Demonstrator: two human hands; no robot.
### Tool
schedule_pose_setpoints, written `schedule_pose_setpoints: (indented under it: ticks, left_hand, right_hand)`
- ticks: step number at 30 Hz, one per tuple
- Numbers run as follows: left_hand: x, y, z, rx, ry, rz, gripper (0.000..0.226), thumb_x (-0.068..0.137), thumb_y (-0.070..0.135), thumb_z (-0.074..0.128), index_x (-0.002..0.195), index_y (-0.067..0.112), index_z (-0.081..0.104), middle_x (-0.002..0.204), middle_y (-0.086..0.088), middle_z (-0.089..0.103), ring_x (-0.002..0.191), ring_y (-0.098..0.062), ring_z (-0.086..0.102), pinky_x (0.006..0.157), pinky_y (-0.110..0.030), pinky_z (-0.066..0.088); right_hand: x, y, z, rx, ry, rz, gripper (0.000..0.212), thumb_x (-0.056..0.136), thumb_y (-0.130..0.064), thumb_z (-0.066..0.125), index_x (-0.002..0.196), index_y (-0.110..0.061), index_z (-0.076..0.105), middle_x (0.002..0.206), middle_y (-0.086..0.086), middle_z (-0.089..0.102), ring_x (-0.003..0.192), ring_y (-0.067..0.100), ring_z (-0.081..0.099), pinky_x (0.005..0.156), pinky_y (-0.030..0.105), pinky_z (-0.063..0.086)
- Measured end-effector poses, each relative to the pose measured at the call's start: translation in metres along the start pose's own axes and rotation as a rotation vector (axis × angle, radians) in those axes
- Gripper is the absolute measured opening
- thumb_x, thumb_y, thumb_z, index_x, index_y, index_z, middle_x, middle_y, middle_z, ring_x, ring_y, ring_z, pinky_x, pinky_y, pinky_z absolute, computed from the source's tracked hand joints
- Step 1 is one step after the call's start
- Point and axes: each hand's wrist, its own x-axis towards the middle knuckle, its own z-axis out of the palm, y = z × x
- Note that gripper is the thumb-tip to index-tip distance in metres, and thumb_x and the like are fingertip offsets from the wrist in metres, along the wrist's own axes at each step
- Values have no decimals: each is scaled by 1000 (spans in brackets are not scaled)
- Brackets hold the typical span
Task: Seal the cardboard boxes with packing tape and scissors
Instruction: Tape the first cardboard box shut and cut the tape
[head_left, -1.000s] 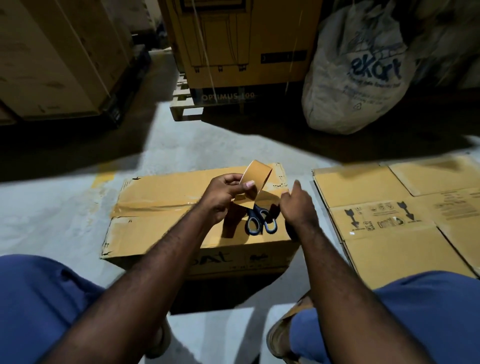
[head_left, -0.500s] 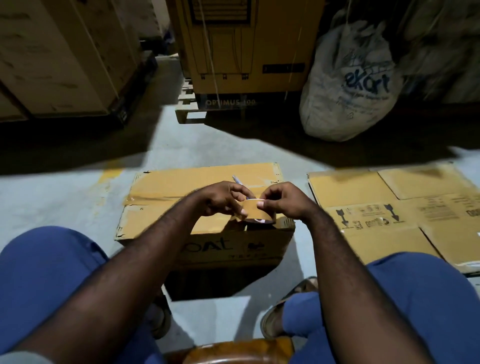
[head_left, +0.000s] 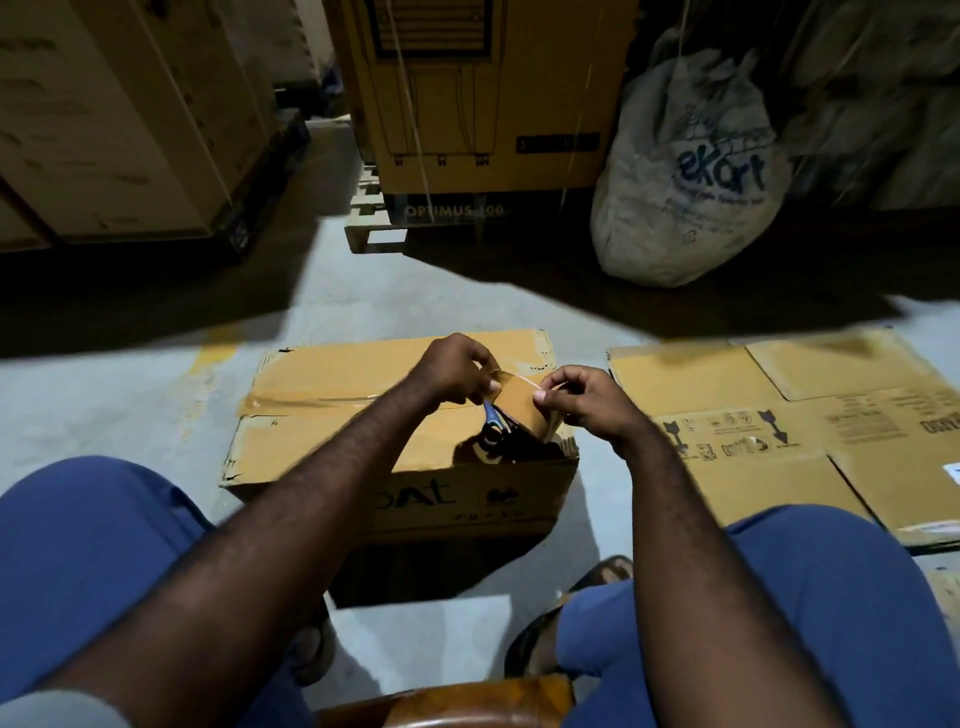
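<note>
1. While we sit over the cardboard box (head_left: 332, 410) on the floor, both hands meet above its near right corner, as they did half a second ago.
2. Our left hand (head_left: 457, 371) has its fingers curled and pinches the left edge of the tape roll (head_left: 519, 410); we cannot tell whether that is the loose end.
3. Our right hand (head_left: 587, 405) grips the roll from the right, thumb pressed on its brown face.
4. The roll sat lower before; now it is raised and tilted, with its broad brown face towards us.
5. The scissors (head_left: 491, 431) lie on the box top under the roll. Their blue handles are now in view, where only a tip showed earlier.
6. Flattened cardboard (head_left: 779, 431) lies on the floor just right of the box.
7. A white sack (head_left: 691, 171) and a tall carton (head_left: 483, 104) stand at the far side.
</note>
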Motion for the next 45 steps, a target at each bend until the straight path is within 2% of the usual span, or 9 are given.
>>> schedule_pose_setpoints:
  ticks: [6,11,17,21,24,28,34,42,45]
  left_hand:
    - [-1,29,17,352,-50,366,27,86,11,77,112,19,77,110,-2,76,93,-15,70,78,-29,56]
    - [1,46,15,416,-3,410,31,88,9,72,115,23,65,101,-2,70,88,-18,67,77,-39,60]
    - [7,57,5,377,39,422,29,93,16,67,117,17,49,91,0,62,83,-24,62,69,-34,53]
    - [5,56,4,193,225,439,42,91,22,73,128,19,53,111,-8,69,88,-18,66,76,-35,59]
    - [0,49,18,-98,396,390,46,88,35,77,124,14,56,108,-2,68,87,-11,67,75,-27,60]
    - [-13,37,61,-175,184,281,53,86,51,75,122,17,55,101,3,68,87,-3,63,72,-29,56]
    - [-8,39,113,-215,233,340,30,91,39,71,100,11,72,90,-4,71,81,-19,63,70,-39,53]
    - [0,58,142,-582,414,-68,47,99,44,60,65,15,45,59,3,46,58,-12,38,54,-31,29]
    - [4,58,147,-627,358,-133,47,97,50,61,68,13,52,61,5,49,60,-14,45,56,-31,44]
  right_hand:
    - [7,4,5,-130,-10,-41,45,80,-49,80,121,-34,70,95,3,71,93,23,67,77,38,50]
    - [12,-3,5,-59,24,-115,23,87,-22,80,109,-16,77,113,-4,73,108,9,65,85,29,52]
    - [26,-13,-4,-212,122,-139,10,85,-10,78,87,-20,79,79,-2,77,72,9,73,66,33,58]
    - [35,-22,-21,-345,267,-181,12,83,-12,79,83,-24,81,72,-7,75,69,7,70,62,33,56]
    - [38,-28,-37,-277,379,-188,11,82,-18,83,93,-18,83,82,-4,78,79,14,73,76,41,61]
    - [44,-37,-54,-208,369,-160,16,83,-15,83,100,-17,82,86,-2,79,86,21,76,82,48,62]
    - [45,-36,-79,-395,155,-79,16,86,-11,80,102,-10,80,88,4,78,82,18,74,70,30,61]
    - [87,1,-74,-279,210,-30,11,82,-16,85,91,-11,80,82,19,74,71,24,62,68,44,59]
    - [104,9,-72,-305,133,24,21,79,-18,87,96,-7,81,89,19,76,74,22,66,74,44,62]
